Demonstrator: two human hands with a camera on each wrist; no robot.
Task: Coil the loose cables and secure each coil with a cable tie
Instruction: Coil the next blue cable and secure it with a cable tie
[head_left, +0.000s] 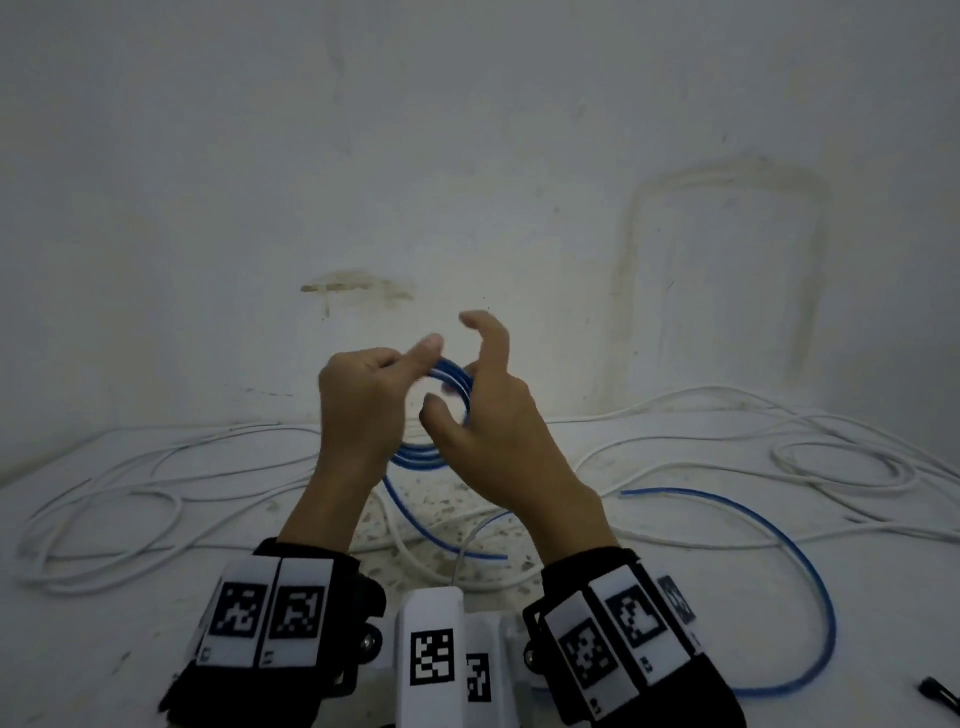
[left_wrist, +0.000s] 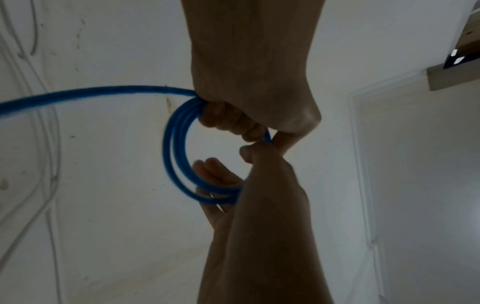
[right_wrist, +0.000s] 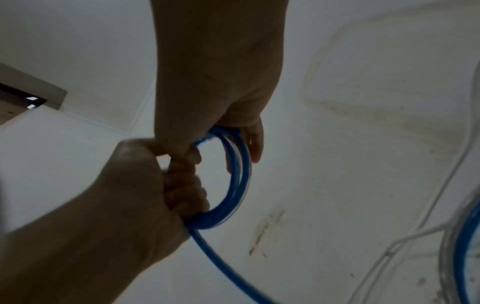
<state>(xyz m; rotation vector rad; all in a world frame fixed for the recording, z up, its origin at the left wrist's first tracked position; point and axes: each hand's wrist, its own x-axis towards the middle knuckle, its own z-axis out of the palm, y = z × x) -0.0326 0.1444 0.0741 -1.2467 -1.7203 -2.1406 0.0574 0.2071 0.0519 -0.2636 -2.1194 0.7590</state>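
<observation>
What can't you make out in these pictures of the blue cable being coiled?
- Head view: the blue coil is mostly hidden behind the left hand and right hand.
- Head view: small black object, cut off by the right edge.
- Wrist views: the blue cable's loose tail leaves the frame.

A dim, white-painted plaster wall (head_left: 467, 156) is seen, marked by a brownish rectangular stain outline (head_left: 727, 280) at its right. Left of that outline a small brown smear (head_left: 353, 286) is seen; below it, a speckled pale floor (head_left: 441, 499) is met.
</observation>
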